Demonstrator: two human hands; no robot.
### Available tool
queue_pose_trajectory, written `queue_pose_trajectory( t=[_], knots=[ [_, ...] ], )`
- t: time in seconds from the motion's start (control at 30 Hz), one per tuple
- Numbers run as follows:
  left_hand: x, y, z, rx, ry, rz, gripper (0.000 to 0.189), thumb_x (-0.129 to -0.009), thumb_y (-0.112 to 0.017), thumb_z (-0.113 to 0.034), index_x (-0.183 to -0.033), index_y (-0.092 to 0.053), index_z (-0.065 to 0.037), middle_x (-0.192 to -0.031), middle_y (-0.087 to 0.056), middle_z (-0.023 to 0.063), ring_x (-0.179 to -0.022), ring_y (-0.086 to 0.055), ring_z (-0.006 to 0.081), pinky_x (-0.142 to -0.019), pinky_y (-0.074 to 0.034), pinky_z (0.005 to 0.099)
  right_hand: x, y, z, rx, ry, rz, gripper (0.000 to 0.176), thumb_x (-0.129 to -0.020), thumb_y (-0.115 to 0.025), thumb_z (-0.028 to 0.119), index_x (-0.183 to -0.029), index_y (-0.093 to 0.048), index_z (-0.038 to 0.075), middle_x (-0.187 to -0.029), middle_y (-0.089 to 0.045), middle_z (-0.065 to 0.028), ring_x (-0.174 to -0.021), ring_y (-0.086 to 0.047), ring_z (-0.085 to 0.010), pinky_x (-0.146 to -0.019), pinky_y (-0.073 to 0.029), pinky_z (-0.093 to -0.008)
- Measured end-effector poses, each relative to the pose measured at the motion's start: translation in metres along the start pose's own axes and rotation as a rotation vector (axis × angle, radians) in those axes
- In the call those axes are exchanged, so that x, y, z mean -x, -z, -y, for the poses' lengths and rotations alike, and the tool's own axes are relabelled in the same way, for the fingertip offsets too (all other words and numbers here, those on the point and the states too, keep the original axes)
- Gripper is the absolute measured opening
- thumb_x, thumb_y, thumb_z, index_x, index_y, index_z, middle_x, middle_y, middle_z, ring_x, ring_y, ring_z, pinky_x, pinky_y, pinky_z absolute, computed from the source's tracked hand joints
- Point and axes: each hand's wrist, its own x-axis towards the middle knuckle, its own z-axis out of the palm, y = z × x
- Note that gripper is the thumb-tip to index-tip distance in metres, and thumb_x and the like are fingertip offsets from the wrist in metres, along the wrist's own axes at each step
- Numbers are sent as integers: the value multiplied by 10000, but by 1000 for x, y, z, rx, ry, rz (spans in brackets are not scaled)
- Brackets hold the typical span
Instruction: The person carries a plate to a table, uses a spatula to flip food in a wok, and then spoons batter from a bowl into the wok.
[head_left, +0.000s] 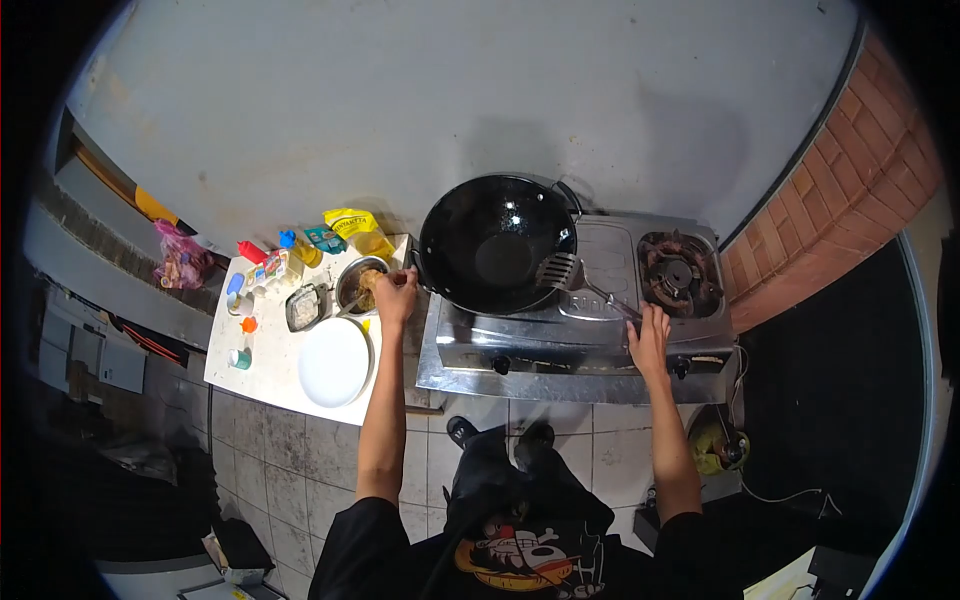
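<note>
A black wok (497,215) sits on the left side of the gas stove, its inside glossy. My right hand (650,335) has its fingers closed at the handle end of a slotted turner (560,270), whose head rests over the wok's near right rim. To the left, my left hand (394,293) is between the wok's left handle and a metal bowl (345,275), fingers bent. Brown food (369,276) shows in the bowl right beside those fingertips. Whether they pinch the food is hidden. A white plate (334,363) lies below the bowl.
The steel stove (590,340) has a bare right burner (676,275). On the white table (270,375) are a tray of white powder (305,307), a yellow pouch (358,230), a red-capped bottle (251,252) and small containers. A brick pillar (830,190) borders the right.
</note>
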Motion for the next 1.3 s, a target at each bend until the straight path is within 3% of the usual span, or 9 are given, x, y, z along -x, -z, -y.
queue_pose_trajectory(
  t=[0.17,0.23,0.27,0.33,0.57,0.8,0.93,1.03,1.3],
  knots=[
    [4,-1,3,-11,38,-25,319,-818,-667,-278,-814,-678,41,-704,-668,168,-630,-655,199,-621,-486,313,15,19,5,-23,-49,-47,466,-789,-632,71,-1210,-443,4,-1158,-455,-200,-1092,-424,-380,-905,-353,-480],
    [12,-1,11,140,-32,-192,348,-817,-672,-291,-853,-664,55,-747,-674,185,-667,-660,204,-632,-489,316,23,23,11,-56,-50,-74,452,-789,-623,56,-1203,-449,-2,-1144,-461,-206,-1088,-427,-388,-902,-359,-479],
    [6,-16,45,251,83,-99,323,-855,-643,-266,-900,-646,54,-735,-668,134,-632,-626,166,-612,-481,288,30,26,13,-111,-85,-111,429,-787,-611,37,-1187,-462,-9,-1122,-469,-212,-1071,-441,-393,-902,-364,-469],
    [36,-14,31,511,-1,-76,247,-891,-613,-241,-897,-639,5,-695,-588,47,-550,-530,73,-462,-395,222,40,28,19,-161,-118,-146,408,-785,-600,18,-1172,-475,-16,-1100,-478,-217,-1055,-454,-398,-902,-368,-460],
    [135,-6,65,612,154,307,264,-928,-557,-276,-1011,-622,-35,-797,-615,23,-649,-550,77,-529,-425,214,66,24,91,-431,-134,-60,301,-789,-565,-23,-1086,-518,-23,-973,-524,-183,-888,-547,-315,-785,-449,-382],
    [216,62,120,694,313,577,287,-948,-516,-285,-1096,-592,-51,-860,-613,15,-715,-559,83,-593,-451,222,110,-11,184,-503,7,22,249,-800,-574,-30,-1048,-549,-21,-879,-556,-117,-738,-531,-199,-700,-462,-305],
    [244,121,164,681,446,529,343,-942,-518,-333,-1120,-586,-48,-888,-620,40,-732,-567,104,-612,-459,236,146,-45,238,-611,17,144,206,-807,-570,-28,-1012,-556,-17,-856,-575,-104,-710,-564,-168,-652,-473,-275],
    [252,158,200,647,487,490,386,-935,-519,-358,-1154,-567,-44,-930,-619,61,-792,-565,125,-669,-467,269,166,-68,274,-698,7,262,217,-805,-567,-17,-1022,-548,-15,-894,-570,-138,-759,-610,-227,-678,-504,-310],
    [208,196,244,663,548,328,394,-928,-526,-391,-1161,-568,-75,-969,-625,66,-815,-586,143,-670,-470,274,153,-122,368,-849,85,426,214,-808,-588,-3,-1019,-556,-1,-831,-601,-114,-724,-616,-196,-660,-509,-298]
  ],
)
